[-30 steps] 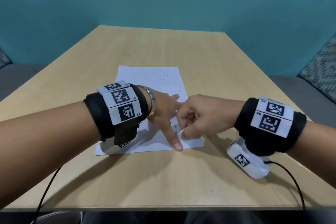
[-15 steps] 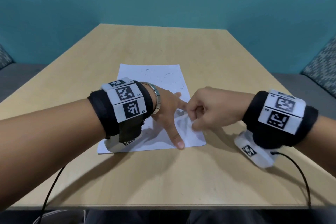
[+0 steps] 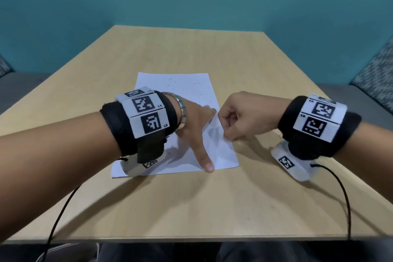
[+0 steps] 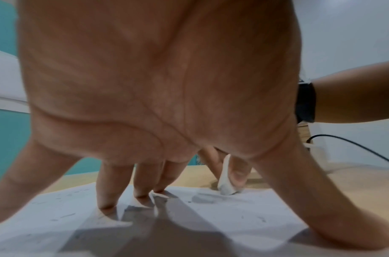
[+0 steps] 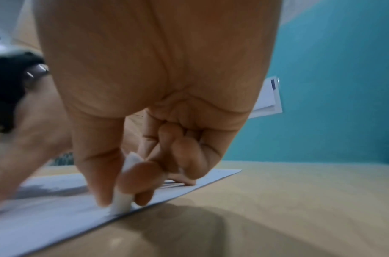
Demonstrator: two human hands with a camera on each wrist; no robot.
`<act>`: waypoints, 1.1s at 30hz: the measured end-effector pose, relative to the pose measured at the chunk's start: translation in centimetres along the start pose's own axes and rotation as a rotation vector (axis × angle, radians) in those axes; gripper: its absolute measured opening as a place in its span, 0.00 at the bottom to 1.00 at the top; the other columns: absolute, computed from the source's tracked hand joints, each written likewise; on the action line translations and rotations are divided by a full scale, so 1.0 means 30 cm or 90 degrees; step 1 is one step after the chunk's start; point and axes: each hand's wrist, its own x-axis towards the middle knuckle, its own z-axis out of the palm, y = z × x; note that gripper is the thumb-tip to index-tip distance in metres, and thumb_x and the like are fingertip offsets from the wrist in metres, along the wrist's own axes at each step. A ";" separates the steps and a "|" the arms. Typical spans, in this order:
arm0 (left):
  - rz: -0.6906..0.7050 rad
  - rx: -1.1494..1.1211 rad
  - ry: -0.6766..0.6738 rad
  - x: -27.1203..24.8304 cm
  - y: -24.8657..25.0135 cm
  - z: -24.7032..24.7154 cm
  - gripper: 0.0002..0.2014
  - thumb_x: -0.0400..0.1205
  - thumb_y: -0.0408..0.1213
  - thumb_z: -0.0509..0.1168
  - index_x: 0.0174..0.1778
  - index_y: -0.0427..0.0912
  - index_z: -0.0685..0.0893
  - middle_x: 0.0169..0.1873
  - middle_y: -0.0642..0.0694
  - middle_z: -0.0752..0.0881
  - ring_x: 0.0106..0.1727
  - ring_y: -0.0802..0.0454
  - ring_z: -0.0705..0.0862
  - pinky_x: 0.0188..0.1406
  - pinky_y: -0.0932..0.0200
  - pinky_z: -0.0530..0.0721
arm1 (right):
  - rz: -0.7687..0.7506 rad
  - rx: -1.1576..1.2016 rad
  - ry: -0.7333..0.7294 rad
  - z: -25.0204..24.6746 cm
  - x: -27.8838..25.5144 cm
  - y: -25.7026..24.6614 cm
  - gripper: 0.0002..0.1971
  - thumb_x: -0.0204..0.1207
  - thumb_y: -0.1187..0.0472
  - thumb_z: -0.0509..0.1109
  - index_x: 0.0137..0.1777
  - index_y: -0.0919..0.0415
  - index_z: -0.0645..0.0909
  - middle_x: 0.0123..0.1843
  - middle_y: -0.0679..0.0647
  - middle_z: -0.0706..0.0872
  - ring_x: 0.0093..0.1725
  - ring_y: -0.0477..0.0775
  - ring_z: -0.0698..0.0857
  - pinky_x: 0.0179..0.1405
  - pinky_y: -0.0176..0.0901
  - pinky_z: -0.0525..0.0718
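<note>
The paper [image 3: 176, 83] lies in the middle of the desk [image 3: 191, 208], nearer its front edge. The left hand [image 3: 191, 125] presses it flat, fingers straight and splayed. The head view shows the right hand [image 3: 240, 117] only as a fist at the paper's right edge. The wrist views show its thumb and fingertips pinching a white eraser [image 5: 122, 203], tip down on the paper.

Left hand [image 3: 194, 127] spread, fingers straight, fingertips pressing down, right hand [image 3: 244, 116] curled beside it, thumb and forefinger pinching
</note>
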 end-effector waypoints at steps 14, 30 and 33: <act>0.015 -0.014 0.035 0.030 0.004 0.013 0.53 0.43 0.83 0.70 0.64 0.62 0.77 0.67 0.56 0.78 0.61 0.51 0.82 0.64 0.48 0.79 | -0.024 0.043 -0.073 0.037 -0.034 -0.038 0.08 0.72 0.61 0.78 0.33 0.59 0.84 0.24 0.46 0.83 0.24 0.42 0.77 0.27 0.33 0.76; 0.035 0.003 0.019 0.027 -0.034 0.040 0.66 0.53 0.82 0.68 0.85 0.62 0.47 0.85 0.60 0.41 0.84 0.53 0.57 0.79 0.45 0.62 | -0.007 0.046 -0.082 0.026 -0.029 -0.040 0.08 0.72 0.63 0.79 0.34 0.63 0.85 0.28 0.54 0.88 0.26 0.43 0.81 0.28 0.32 0.77; 0.040 0.013 0.025 0.028 -0.031 0.040 0.64 0.54 0.81 0.69 0.84 0.59 0.52 0.86 0.57 0.47 0.82 0.49 0.61 0.77 0.41 0.66 | -0.007 0.052 -0.107 0.025 -0.037 -0.036 0.08 0.72 0.63 0.79 0.34 0.63 0.85 0.33 0.60 0.90 0.28 0.46 0.83 0.31 0.36 0.79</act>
